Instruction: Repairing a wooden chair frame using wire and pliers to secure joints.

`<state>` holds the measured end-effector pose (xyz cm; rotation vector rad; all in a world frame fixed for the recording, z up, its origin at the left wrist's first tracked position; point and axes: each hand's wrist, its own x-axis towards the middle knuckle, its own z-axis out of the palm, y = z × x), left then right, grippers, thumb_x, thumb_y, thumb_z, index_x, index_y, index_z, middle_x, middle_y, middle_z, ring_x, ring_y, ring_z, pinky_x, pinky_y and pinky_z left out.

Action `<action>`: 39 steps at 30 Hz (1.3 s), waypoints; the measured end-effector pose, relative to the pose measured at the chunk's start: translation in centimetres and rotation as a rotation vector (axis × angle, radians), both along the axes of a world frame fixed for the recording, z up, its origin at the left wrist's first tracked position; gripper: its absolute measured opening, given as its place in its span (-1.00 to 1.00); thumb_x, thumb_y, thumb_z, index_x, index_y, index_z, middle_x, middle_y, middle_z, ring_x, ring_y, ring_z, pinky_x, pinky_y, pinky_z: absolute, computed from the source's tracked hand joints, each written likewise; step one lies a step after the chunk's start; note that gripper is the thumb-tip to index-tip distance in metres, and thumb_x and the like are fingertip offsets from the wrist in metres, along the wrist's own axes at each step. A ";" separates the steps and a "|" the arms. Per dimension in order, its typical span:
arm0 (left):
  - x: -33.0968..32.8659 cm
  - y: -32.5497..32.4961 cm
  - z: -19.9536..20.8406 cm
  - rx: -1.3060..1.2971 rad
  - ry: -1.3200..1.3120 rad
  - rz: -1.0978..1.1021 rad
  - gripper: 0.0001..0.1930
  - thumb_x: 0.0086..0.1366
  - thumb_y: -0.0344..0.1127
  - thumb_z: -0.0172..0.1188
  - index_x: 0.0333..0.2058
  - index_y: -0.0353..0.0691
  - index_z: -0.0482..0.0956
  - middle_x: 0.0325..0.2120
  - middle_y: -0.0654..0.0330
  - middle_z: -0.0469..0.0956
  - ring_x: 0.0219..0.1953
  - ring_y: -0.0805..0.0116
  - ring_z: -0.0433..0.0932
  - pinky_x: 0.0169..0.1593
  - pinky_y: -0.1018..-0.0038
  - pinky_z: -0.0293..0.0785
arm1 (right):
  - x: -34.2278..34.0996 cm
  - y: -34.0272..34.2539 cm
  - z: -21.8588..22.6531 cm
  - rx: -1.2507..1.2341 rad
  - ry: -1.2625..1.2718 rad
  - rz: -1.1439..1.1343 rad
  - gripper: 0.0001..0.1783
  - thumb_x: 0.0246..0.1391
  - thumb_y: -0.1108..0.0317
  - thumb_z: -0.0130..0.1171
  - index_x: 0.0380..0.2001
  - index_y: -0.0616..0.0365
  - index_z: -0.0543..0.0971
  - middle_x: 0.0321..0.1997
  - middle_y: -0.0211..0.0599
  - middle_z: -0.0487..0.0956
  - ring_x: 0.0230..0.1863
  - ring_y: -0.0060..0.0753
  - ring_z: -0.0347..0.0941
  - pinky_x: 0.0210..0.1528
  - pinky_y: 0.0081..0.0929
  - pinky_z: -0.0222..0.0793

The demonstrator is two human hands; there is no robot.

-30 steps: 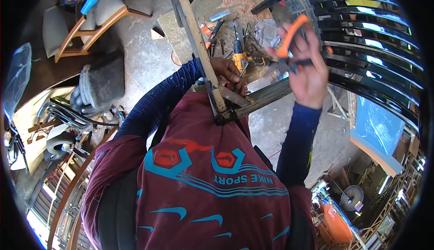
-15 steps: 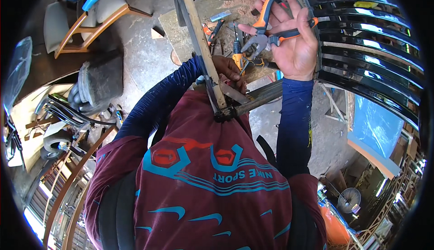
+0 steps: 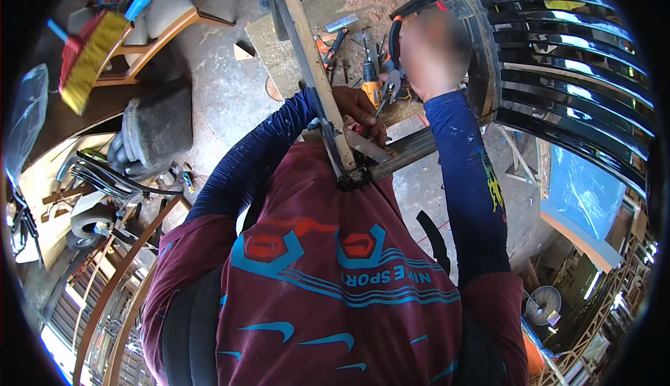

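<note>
My right hand (image 3: 436,58) is closed around orange-and-black pliers (image 3: 395,40) above the frame's opening; a blur covers most of its fingers. The jaws of the pliers point down toward my left hand (image 3: 357,105). That hand reaches past a wooden rail (image 3: 315,65), and its fingertips pinch a thin metal piece (image 3: 380,109), whose kind I cannot make out. The rail belongs to a dark furniture frame with glossy black slats (image 3: 572,79) on the right. The frame's near corner (image 3: 351,178) rests close to my shirt.
On a board (image 3: 293,51) beyond lie a yellow power drill (image 3: 370,91), an orange-handled tool (image 3: 335,45) and sawdust. A wooden chair (image 3: 164,40) stands at the far left, with a yellow-bristled broom (image 3: 94,61) in front. A dark bin (image 3: 157,124) is at the left.
My right hand has turned over and closed on the pliers, which lay across its open palm, bringing their jaws lower. A broom has come into view at the left. My left hand stays put.
</note>
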<state>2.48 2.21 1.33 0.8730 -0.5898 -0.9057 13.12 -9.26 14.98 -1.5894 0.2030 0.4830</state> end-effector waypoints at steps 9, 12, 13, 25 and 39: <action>0.5 -0.1 -0.4 0.059 -0.124 0.018 -0.62 0.31 -0.12 0.22 -0.26 -0.43 0.67 -0.17 -0.04 0.67 -0.08 0.22 0.57 -0.06 0.40 0.45 | -0.6 0.6 -0.8 -0.001 0.143 0.066 -0.89 0.28 0.35 0.13 -0.20 0.12 0.47 -0.40 -0.31 0.56 -0.48 -0.31 0.56 -0.53 -0.37 0.44; 0.5 0.2 -0.1 0.048 -0.075 -0.008 -0.64 0.32 -0.16 0.20 -0.27 -0.44 0.66 -0.13 -0.08 0.65 -0.06 0.19 0.57 -0.07 0.38 0.47 | -1.0 0.5 -1.1 0.021 0.118 0.102 -0.84 0.28 0.28 0.16 -0.15 0.10 0.53 -0.33 -0.32 0.60 -0.40 -0.32 0.58 -0.44 -0.32 0.52; 0.3 0.0 0.1 0.017 -0.065 0.005 -0.66 0.32 -0.19 0.20 -0.29 -0.45 0.66 -0.11 -0.11 0.64 -0.05 0.19 0.58 -0.08 0.36 0.48 | -1.0 0.5 -1.1 -0.043 0.110 0.150 -0.81 0.25 0.24 0.20 -0.18 0.10 0.54 -0.35 -0.36 0.58 -0.44 -0.38 0.54 -0.45 -0.35 0.50; -0.3 0.0 0.3 -0.110 0.166 -0.026 -0.69 0.33 -0.21 0.24 -0.30 -0.44 0.66 -0.17 -0.05 0.65 -0.03 0.23 0.58 -0.04 0.43 0.45 | -0.6 -1.0 -1.4 0.590 0.302 0.507 -0.48 0.27 -0.15 -0.03 -0.11 0.12 0.49 -0.31 -0.31 0.48 -0.41 -0.46 0.37 -0.35 -0.32 0.41; 1.4 0.1 1.3 -0.274 0.292 0.239 -0.41 0.30 -0.10 0.27 0.14 -0.41 0.37 0.02 -0.06 0.50 0.15 0.10 0.46 0.29 0.19 0.29 | 0.5 -2.0 -3.0 0.903 0.363 0.629 -0.30 0.33 -0.17 -0.21 0.03 0.34 0.49 -0.29 -0.14 0.53 -0.44 -0.34 0.41 0.02 -0.22 0.44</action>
